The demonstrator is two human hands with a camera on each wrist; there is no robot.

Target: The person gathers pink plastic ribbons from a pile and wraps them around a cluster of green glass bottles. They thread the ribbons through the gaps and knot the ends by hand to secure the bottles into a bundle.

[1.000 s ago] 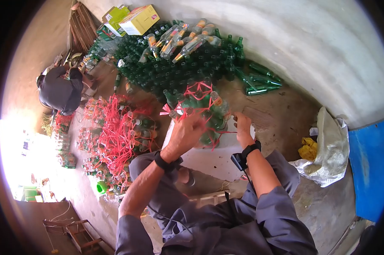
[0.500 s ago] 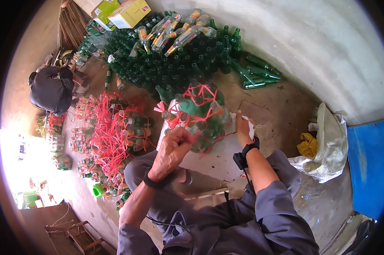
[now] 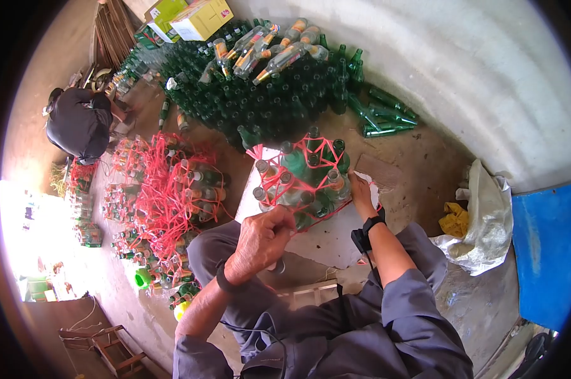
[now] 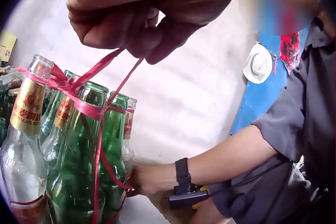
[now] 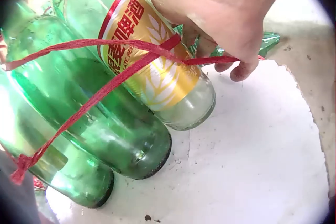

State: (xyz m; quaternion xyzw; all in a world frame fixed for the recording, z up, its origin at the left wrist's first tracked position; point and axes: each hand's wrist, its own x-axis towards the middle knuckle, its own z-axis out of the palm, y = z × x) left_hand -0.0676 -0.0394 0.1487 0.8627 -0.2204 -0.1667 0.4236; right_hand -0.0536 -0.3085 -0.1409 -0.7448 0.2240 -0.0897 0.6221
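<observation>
A bundle of green and clear glass bottles [image 3: 293, 162] stands on a white board [image 3: 336, 243], bound with red plastic string [image 3: 307, 184]. My left hand [image 3: 263, 237] is at the near left side of the bundle. In the left wrist view its thumb and fingers pinch two strands of the string [image 4: 98, 70], drawn up from a loop round the bottle necks. My right hand [image 3: 362, 196] is at the bundle's right side. Its fingers curl on the string beside a clear bottle with a gold label [image 5: 173, 71], low on the bottle in the right wrist view.
A large mass of green bottles [image 3: 247, 104] stands behind, with labelled clear bottles lying on top. String-tied bundles [image 3: 165, 199] fill the left floor. Loose green bottles [image 3: 389, 114] lie by the wall. A white sack [image 3: 487, 221] is at right. Another person [image 3: 80, 123] bends at far left.
My left hand has drawn back toward my body with the string. The bundle, earlier tilted, now stands more upright. My right hand has stayed at its right side.
</observation>
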